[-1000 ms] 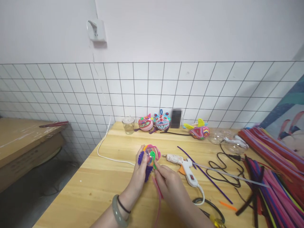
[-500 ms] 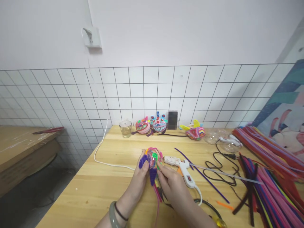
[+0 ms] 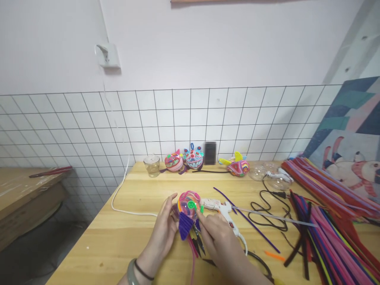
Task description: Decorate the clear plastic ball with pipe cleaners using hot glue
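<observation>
Head view showed the ball (image 3: 184, 205) near the glue gun (image 3: 213, 204), your left hand (image 3: 163, 225) cupping it, your right hand (image 3: 221, 233) at the green coil (image 3: 191, 204), pinch unclear, so slack support might have let the ball slip.

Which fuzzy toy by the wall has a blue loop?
The middle toy, with the white zigzag. The left toy and the yellow-topped right toy show none.

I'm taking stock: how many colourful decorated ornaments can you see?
4: a purple-finned ornament between the left hand and right hand; at the back, a pink one beside a blue one, and a yellow-winged one farther right.
</observation>
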Available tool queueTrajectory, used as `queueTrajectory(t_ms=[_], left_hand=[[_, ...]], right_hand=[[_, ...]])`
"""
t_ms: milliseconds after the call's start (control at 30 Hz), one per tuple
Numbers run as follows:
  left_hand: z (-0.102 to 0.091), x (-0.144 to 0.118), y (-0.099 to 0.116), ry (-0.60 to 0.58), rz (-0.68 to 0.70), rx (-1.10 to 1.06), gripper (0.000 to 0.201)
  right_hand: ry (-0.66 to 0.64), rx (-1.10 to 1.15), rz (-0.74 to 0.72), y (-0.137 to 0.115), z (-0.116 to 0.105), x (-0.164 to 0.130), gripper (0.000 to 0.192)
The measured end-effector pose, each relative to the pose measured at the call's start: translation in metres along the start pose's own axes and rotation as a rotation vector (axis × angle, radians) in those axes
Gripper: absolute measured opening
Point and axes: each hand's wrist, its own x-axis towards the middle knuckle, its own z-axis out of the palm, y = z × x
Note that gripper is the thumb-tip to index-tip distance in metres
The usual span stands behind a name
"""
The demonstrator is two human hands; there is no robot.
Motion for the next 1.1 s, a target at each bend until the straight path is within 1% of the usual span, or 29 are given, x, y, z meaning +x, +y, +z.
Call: queueTrajectory(t_ms=[100, 233, 333, 500, 633, 767, 900, 1100], left_hand=[[-0.003, 0.005, -0.003, -0.015, -0.009, 0.039, 0.052], [-0.004, 0.008, -0.007, -0.021, -0.02, 0.09, 0.045], [-0.005, 0.008, -0.008, -0.031, 0.01, 0.115, 0.042], [-0.01, 0.01, -0.011, -0.053, 0.036, 0.157, 0.047], [-0.012, 0.011, -0.012, -0.022, 0.045, 0.179, 0.05], [-0.011, 0.01, -0.012, -0.007, 0.023, 0.19, 0.052], [-0.008, 0.008, -0.011, 0.008, 0.033, 0.182, 0.054], [-0.007, 0.008, -0.012, 0.021, 0.061, 0.177, 0.055]], right_hand=[[-0.021, -0.066, -0.057, 0.0, -0.002, -0.004, 0.036], [-0.053, -0.072, -0.061, 0.0, -0.002, -0.005, 0.037], [-0.075, -0.082, -0.062, 0.001, -0.001, -0.006, 0.037], [-0.05, -0.102, -0.089, 0.004, 0.002, -0.006, 0.034], [-0.034, -0.072, -0.094, 0.003, 0.0, -0.004, 0.037], [-0.039, -0.062, -0.091, 0.002, 0.0, -0.004, 0.037], [-0.033, -0.071, -0.09, 0.003, 0.002, -0.004, 0.037], [-0.092, -0.07, -0.055, 0.0, 0.002, -0.003, 0.037]])
